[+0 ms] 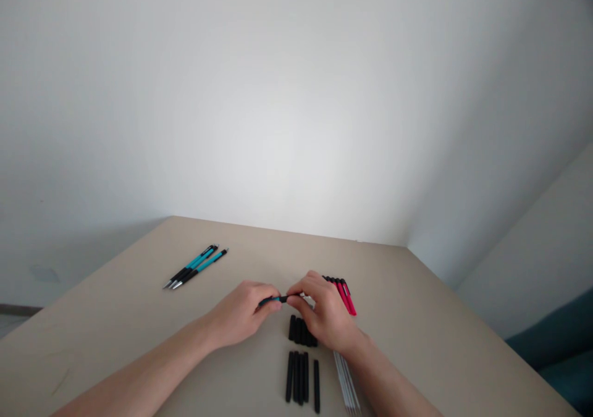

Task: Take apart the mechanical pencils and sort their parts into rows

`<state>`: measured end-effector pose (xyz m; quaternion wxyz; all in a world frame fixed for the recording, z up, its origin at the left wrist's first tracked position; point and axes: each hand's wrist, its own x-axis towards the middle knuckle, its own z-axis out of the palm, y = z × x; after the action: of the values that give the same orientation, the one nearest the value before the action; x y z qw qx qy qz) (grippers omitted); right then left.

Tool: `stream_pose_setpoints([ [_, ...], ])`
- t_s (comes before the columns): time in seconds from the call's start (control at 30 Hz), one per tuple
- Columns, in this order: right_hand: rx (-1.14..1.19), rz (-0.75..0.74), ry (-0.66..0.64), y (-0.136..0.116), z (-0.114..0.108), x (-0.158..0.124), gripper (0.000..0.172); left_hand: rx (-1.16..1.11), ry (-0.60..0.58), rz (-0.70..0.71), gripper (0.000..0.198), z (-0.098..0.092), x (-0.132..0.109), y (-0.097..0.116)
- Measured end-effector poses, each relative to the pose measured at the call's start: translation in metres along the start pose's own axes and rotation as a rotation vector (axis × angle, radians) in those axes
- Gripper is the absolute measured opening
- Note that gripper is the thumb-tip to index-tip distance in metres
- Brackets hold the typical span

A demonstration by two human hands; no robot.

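My left hand [243, 312] and my right hand [324, 315] meet over the middle of the beige table [139, 318], both pinched on one teal and black pen [277, 299] held level between them. Just under my right hand lies a short row of black pen parts [300, 330]. Nearer to me lies a second row of several longer black pen parts [301, 377]. Red pen barrels [343, 293] lie just beyond my right hand, partly hidden by it. White refills [346, 386] lie beside my right wrist.
Three assembled teal and black pens [194, 267] lie side by side at the far left of the table. A white wall rises behind the table. A dark teal seat [560, 349] shows at the lower right, past the table's right edge.
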<state>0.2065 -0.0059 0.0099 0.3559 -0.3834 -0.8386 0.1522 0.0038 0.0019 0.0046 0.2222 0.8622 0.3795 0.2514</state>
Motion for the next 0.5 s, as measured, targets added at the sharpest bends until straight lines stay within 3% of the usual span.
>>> stream_pose_setpoints([
  [0.1, 0.037, 0.003, 0.009, -0.0022, -0.0005, 0.0003, 0.008, -0.010, 0.011, 0.002, 0.023, 0.0001, -0.0003, 0.0003],
  [0.27, 0.025, 0.047, -0.035, -0.0048, -0.0001, 0.0013, 0.026, -0.017, -0.006, 0.021, 0.022, -0.0007, -0.0003, 0.0024],
  [0.4, 0.081, -0.018, 0.050, -0.0050, -0.0004, 0.0008, 0.012, -0.032, 0.017, 0.029, 0.022, -0.0006, 0.0000, 0.0027],
  [0.5, 0.109, 0.020, 0.035, -0.0052, -0.0001, 0.0006, 0.013, -0.038, 0.025, 0.039, 0.022, -0.0005, 0.0001, 0.0018],
])
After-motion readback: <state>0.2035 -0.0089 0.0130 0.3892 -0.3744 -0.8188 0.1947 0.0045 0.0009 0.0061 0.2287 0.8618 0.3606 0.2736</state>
